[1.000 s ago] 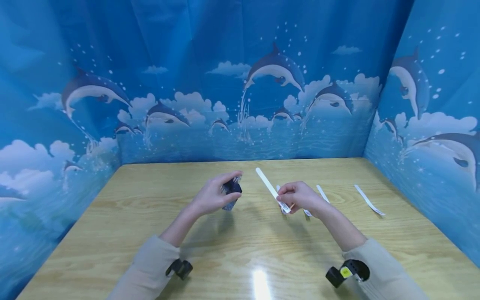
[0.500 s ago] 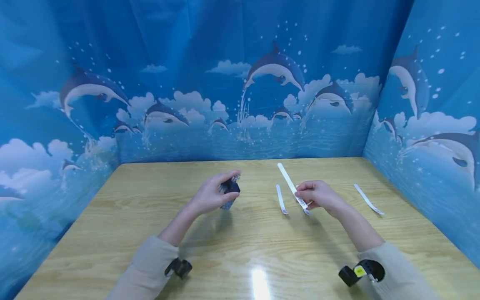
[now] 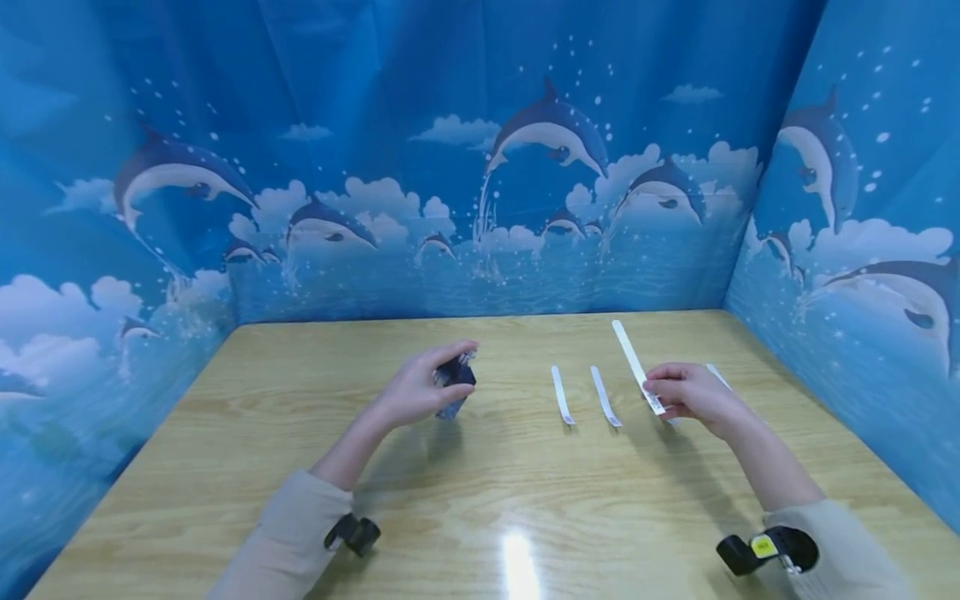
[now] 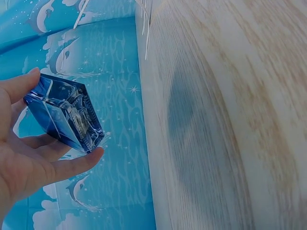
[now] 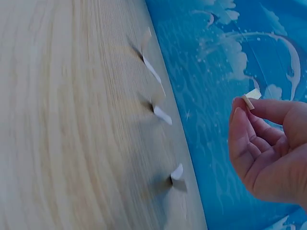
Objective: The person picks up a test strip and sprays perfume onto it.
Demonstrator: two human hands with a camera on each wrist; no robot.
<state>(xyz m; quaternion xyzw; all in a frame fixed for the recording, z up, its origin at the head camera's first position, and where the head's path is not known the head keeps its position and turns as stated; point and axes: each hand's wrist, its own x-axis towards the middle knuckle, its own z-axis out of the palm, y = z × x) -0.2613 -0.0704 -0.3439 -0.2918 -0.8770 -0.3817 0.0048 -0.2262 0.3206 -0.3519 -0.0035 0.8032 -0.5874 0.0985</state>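
My left hand [image 3: 411, 390] grips a dark blue glass perfume bottle [image 3: 455, 375] above the table, left of centre. In the left wrist view the bottle [image 4: 67, 115] shows clear, faceted walls between the thumb and fingers. Over on the right, my right hand [image 3: 693, 393] pinches a white paper strip [image 3: 632, 357] near its printed lower end; the strip slants up and away. The right wrist view catches this strip [image 5: 249, 99] almost end-on at the fingertips. Below that hand, another strip [image 3: 672, 422] is mostly hidden.
Two white strips, a left one [image 3: 562, 396] and a right one [image 3: 605, 397], lie side by side on the wooden table [image 3: 465, 492], their near ends bent up. A further strip [image 3: 717, 375] is partly behind the right hand. A blue dolphin curtain [image 3: 420, 275] stands along the table's back edge.
My right hand has moved rightward with its paper strip, passing above the strips on the table and uncovering the two left ones. The left hand with the perfume bottle has barely shifted.
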